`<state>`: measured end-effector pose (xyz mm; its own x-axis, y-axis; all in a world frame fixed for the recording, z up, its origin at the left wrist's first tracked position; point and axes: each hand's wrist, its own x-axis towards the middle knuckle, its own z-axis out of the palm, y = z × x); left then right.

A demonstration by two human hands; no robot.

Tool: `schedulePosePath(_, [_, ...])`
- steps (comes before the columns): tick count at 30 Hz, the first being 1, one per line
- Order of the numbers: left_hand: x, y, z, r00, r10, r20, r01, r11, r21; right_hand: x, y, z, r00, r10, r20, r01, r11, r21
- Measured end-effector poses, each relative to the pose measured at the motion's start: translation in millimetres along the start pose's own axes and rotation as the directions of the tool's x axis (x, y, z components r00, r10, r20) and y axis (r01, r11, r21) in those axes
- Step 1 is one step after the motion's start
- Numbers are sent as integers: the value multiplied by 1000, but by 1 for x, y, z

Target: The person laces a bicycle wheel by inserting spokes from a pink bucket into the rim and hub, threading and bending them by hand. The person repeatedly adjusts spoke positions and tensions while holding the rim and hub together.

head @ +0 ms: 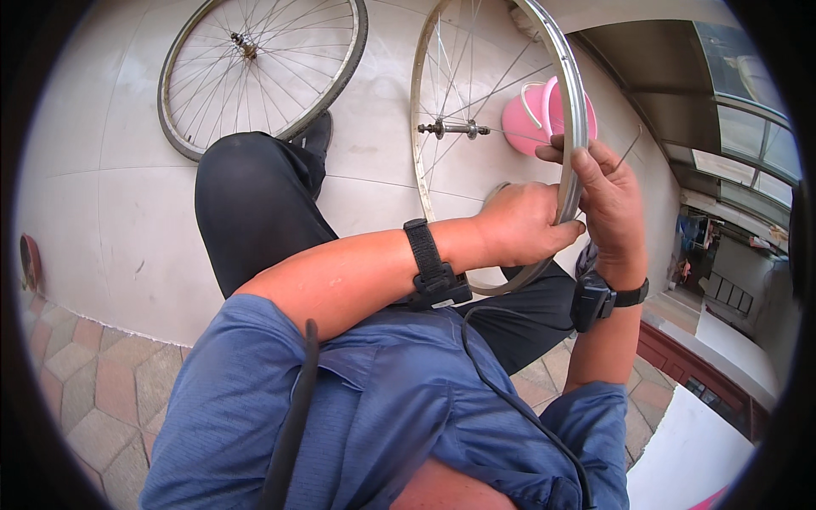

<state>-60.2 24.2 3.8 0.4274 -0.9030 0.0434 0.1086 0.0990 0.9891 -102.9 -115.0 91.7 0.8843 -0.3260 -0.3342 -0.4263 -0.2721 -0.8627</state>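
Observation:
A bare bicycle wheel rim [577, 95] stands upright between my knees, without a tyre. Thin metal spokes [507, 80] run from its silver hub [456, 129] to the rim. My left hand [519, 220] reaches across and grips the lower right part of the rim, thumb on the near side. Just above it, my right hand [609, 191] pinches the same rim between thumb and fingers; some fingertips show inside the rim near a spoke. A thin wire with a bent end [631, 150] sticks out beyond my right hand; its other end is hidden.
Another spoked wheel with a black tyre [349, 89] leans by my left shoe [317, 143]. Behind the bare rim stands a pink bucket [519, 124] with a white handle. Pale tiles [137, 223] cover the floor, with patterned paving [115, 382] behind. A dark cable [497, 389] hangs over my shirt.

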Motion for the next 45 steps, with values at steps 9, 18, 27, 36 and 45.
schedulePosePath(9, [2, 6, -5, 999, -24, 32, 25, 999, -29, -4, -1, 12, 997, 11, -72, -5, 996, 92])
schedulePosePath(18, [5, 6, -36, 992, -73, 99, 50, 974, 219, 3, 8, 2, 996, -33, -83, 40, 996, 83])
schedulePosePath(27, [33, 11, -102, 988, 86, -128, 4, 816, 578, 18, 16, 4, 982, -183, -54, 184, 983, 16])
schedulePosePath(36, [49, -10, -97, 978, 196, -76, -152, 910, 385, 25, 10, 11, 975, -217, -45, 215, 976, -42])
schedulePosePath(45, [48, -7, -100, 985, 170, -18, -154, 930, 333, 34, 12, 4, 975, -219, -37, 219, 976, -13])
